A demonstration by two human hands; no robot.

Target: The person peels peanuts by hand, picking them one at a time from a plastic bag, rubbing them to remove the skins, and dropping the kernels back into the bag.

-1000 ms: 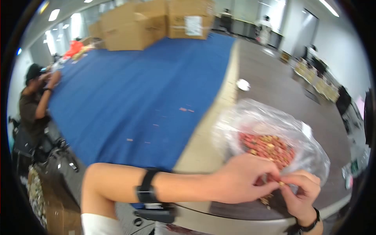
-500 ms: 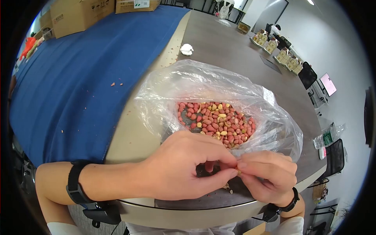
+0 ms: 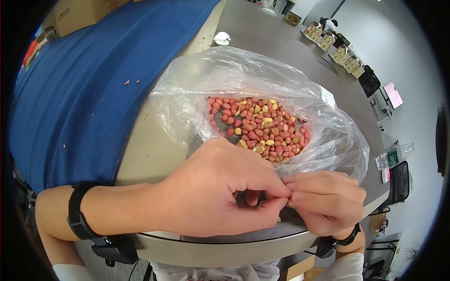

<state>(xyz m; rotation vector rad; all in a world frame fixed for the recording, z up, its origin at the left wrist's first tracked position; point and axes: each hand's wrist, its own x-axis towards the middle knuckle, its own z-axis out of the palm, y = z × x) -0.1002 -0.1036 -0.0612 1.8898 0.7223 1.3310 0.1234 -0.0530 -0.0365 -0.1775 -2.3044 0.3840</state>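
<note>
- Pinching a small piece (image 3: 291,202) where the fingertips of left hand (image 3: 213,185) and right hand (image 3: 330,201) meet; thumb and forefinger closed together on each. Cannot tell kind or shape of the piece, mostly covered by skin.
- Possible fault: dropping the small piece onto the table (image 3: 262,25). Likely cause: uneven pressure on a very small hold area.
- Possible fault: dragging the clear bag (image 3: 187,89). Likely cause: knuckles catching the thin film near its closest edge.
- Located just beyond both hands: loose peanuts (image 3: 262,124), mostly red-skinned, some pale, spread inside the clear bag. Possible spill on a sharp pull of the film.
- Supporting the clear bag: dark top of the table, plus part of the pale border (image 3: 140,159) at left.
- Spread left of the border: blue cloth (image 3: 93,103), creased, dotted with reddish flecks (image 3: 127,82).
- Lying just past the bag: white crumpled object (image 3: 222,38).
- At right: plastic bottle (image 3: 393,157), with a chair (image 3: 398,185) just beside.
- Farther back: cardboard box (image 3: 79,16) at upper left; house-shaped models (image 3: 326,42), lit screen (image 3: 393,95) and white wall (image 3: 398,51) at upper right.
</note>
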